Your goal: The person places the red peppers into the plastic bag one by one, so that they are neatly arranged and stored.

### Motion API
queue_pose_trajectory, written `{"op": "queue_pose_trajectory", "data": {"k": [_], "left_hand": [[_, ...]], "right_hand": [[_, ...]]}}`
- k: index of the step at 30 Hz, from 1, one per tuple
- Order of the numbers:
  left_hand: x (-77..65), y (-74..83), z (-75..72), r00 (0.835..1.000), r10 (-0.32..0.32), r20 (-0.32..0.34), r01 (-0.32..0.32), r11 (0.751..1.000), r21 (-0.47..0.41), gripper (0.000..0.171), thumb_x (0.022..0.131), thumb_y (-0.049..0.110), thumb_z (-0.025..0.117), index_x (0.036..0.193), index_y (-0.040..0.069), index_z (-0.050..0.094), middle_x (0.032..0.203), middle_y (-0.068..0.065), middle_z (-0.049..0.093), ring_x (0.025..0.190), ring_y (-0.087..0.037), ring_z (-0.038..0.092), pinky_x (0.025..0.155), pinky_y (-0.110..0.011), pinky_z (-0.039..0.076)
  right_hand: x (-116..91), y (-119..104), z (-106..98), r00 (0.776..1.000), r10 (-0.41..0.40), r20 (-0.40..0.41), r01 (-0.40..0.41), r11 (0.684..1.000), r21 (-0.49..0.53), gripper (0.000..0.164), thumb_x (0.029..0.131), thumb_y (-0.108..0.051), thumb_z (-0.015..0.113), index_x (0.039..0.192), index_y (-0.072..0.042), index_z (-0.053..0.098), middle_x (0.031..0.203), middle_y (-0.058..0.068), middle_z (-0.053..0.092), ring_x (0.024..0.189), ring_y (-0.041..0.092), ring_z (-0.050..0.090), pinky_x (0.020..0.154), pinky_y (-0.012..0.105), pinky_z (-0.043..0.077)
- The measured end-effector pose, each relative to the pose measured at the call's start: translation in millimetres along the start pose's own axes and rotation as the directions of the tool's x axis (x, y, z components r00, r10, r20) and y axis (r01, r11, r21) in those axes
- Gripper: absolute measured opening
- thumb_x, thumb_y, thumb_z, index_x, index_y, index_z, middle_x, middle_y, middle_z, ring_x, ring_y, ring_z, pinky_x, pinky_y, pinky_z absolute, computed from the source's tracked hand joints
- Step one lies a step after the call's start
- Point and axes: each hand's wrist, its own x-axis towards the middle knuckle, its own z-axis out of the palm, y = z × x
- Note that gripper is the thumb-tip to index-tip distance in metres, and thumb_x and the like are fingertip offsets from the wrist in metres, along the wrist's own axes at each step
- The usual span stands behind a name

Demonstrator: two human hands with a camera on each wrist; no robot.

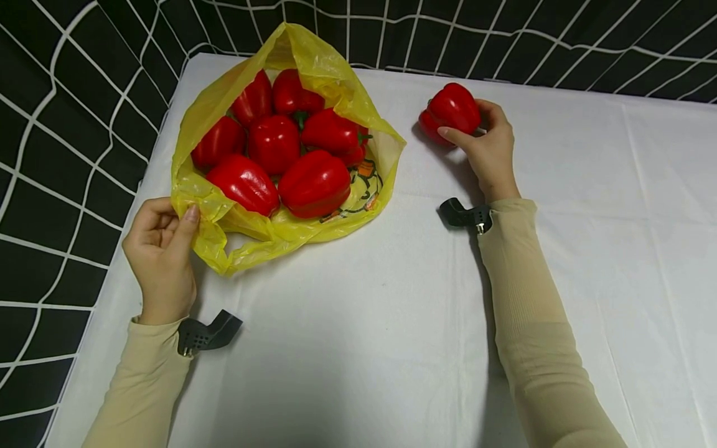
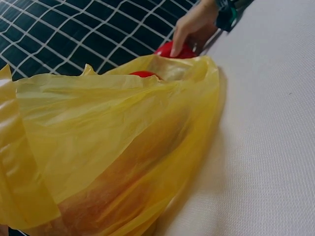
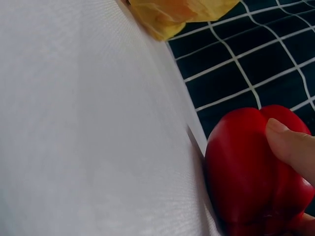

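Observation:
A yellow plastic bag lies at the left of the table with its mouth spread wide, several red bell peppers inside. My left hand pinches the bag's near left edge between thumb and fingers. To the right of the bag, my right hand grips a single red bell pepper, thumb on its near side. The right wrist view shows that pepper up close, the thumb pressed to its side. In the left wrist view the bag's wall covers most of the peppers.
A white cloth covers the table. Black fabric with a white grid rises along the back and left edges. Dark wrist-camera mounts stick out inward from both sleeves.

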Motion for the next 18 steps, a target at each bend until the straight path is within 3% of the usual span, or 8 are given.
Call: {"op": "queue_pose_trajectory", "data": {"k": [12,18], "left_hand": [[0.6,-0.8,1.6,1.0,0.009,-0.02,-0.009,1.0,0.016,0.01,0.081,-0.014,0.062,0.088,-0.008,0.063,0.079,-0.012,0.06,0.069,-0.015,0.058,0.069,-0.02,0.052],[-1.1,-0.9,2.0,1.0,-0.001,0.0,0.001,1.0,0.02,0.014,0.081,-0.016,0.059,0.088,-0.005,0.064,0.079,-0.011,0.061,0.069,-0.015,0.059,0.067,-0.019,0.053]], "right_hand": [[1.3,-1.9,0.1,1.0,-0.004,0.004,0.004,1.0,0.012,0.069,0.074,-0.021,0.079,0.135,-0.01,0.047,0.13,0.006,0.051,0.118,0.014,0.044,0.096,0.023,0.04],[-0.7,0.0,-1.5,1.0,-0.016,-0.009,0.016,1.0,-0.004,0.069,0.074,-0.02,0.078,0.135,-0.01,0.047,0.13,0.007,0.051,0.117,0.015,0.045,0.096,0.024,0.041]]}}
